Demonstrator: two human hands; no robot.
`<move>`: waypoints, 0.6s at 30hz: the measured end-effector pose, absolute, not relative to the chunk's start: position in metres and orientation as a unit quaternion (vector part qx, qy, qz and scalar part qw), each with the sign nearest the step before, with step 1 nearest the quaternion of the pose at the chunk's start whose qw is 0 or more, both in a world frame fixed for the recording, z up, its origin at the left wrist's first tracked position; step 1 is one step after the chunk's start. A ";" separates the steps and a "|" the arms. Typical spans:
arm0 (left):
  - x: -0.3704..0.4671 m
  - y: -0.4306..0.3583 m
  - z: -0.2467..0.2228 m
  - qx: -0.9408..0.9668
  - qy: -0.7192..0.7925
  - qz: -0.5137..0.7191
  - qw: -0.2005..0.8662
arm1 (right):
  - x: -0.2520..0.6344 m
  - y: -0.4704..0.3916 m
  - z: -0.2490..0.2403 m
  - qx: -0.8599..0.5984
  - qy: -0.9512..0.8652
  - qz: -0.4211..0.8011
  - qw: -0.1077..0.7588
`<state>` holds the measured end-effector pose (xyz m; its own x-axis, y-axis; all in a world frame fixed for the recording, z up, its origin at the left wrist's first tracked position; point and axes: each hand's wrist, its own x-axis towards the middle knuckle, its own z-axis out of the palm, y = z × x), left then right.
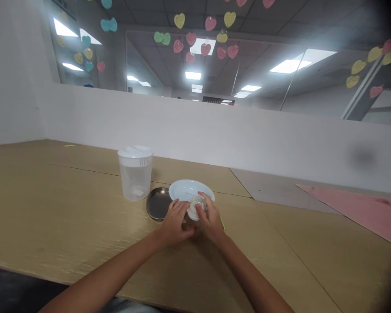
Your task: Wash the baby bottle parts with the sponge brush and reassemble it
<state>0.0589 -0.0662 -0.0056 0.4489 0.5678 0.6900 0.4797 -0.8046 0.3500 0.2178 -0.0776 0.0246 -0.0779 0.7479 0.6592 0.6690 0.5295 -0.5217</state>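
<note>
In front of me, both hands are closed round a small white container with a clear domed top (pixel 195 212). My left hand (pixel 176 222) grips its left side, with the fingers bent and the thumb low. My right hand (pixel 211 219) has its thumb on the domed top and its fingers curled over the far right side. A pale blue-white oval plate (pixel 186 187) lies just behind the hands, partly covered by them. Left of the plate, a round dark metal dish (pixel 158 203) sits on the table. The underside of the container is hidden by my hands.
A translucent plastic bucket with a white lid (pixel 136 176) stands behind the metal dish. The wooden table (pixel 68 217) reaches a white wall (pixel 195 139) with glass above. A pink cloth (pixel 355 211) lies at the right. A bit of something green (pixel 222 224) shows beside my right hand.
</note>
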 end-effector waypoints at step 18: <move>0.058 -0.061 -0.015 0.849 0.293 0.435 0.064 | 0.209 -0.087 0.028 -0.480 -0.733 0.102 0.472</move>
<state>0.0579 -0.0615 -0.0146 0.4504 0.5532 0.7008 0.4422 -0.8201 0.3631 0.2091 -0.0872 0.0279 -0.0952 0.7994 0.5932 0.6065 0.5191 -0.6022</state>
